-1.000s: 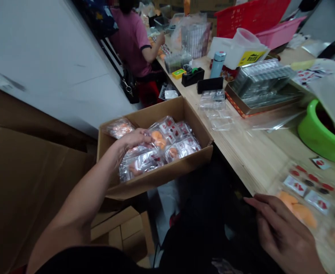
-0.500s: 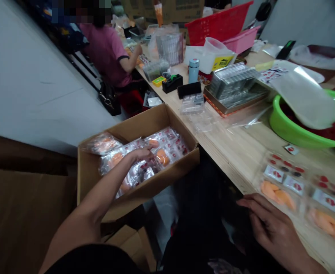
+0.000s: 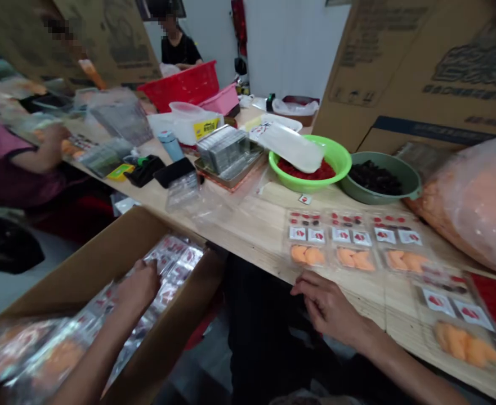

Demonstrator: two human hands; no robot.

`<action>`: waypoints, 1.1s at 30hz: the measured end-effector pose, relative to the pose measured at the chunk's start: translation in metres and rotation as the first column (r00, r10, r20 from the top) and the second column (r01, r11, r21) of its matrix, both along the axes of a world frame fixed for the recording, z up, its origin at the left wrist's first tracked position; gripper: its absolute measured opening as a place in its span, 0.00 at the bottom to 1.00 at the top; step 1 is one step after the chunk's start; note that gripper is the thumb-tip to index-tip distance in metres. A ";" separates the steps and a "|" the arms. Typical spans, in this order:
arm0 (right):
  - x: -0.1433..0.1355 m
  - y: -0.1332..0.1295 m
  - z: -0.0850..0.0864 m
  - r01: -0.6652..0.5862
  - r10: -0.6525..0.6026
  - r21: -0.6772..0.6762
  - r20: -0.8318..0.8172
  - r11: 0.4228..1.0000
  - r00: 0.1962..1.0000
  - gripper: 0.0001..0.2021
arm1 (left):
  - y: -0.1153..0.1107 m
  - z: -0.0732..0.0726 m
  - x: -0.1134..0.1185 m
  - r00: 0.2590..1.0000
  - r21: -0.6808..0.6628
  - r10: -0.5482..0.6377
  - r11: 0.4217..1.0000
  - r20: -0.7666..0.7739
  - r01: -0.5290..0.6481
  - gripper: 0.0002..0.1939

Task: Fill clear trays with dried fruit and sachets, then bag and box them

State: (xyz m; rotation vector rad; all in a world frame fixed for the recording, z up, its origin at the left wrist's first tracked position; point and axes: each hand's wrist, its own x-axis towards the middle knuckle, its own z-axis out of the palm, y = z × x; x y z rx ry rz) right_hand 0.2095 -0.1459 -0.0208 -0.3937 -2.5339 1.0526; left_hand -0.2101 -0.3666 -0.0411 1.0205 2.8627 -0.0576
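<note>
Bare hands at work: the left hand (image 3: pixel 138 286) reaches into a box at near left, fingers bent down on clear packets (image 3: pixel 182 267); whether it grips one, the view does not tell. The right hand (image 3: pixel 332 309) hovers at the near edge of a table, fingers loosely curled, with a narrow gap between thumb and forefinger. Across the scene runs the pale wooden table (image 3: pixel 251 239). The open cardboard box (image 3: pixel 83 259) stands against its near side, the packets lying flat inside. A bulging clear bag (image 3: pixel 471 197) of orange pieces sits at right, beside a dark green bowl (image 3: pixel 370 194) of dark pieces and a bright green bowl (image 3: pixel 315 185) of red ones. Four clear trays (image 3: pixel 309 239), filled with orange pieces, white sachets and red and dark bits, lie right of center. Just beyond them rests a single small sachet (image 3: pixel 305 199).
</note>
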 end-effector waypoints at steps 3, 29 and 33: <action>0.008 0.009 0.001 0.077 -0.079 -0.053 -0.020 0.996 0.997 0.18 | 0.077 0.031 0.038 0.966 0.188 -0.210 0.953 -0.151 0.236 0.17; -0.035 0.054 0.000 0.165 -0.165 -0.061 0.010 0.984 0.986 0.18 | 0.277 0.051 0.073 0.447 0.709 -0.551 0.531 0.705 -0.464 0.30; -0.080 0.065 0.013 0.281 -0.280 -0.048 0.022 0.958 0.960 0.22 | 0.255 0.045 0.100 0.514 0.783 -0.591 0.485 0.622 -0.390 0.24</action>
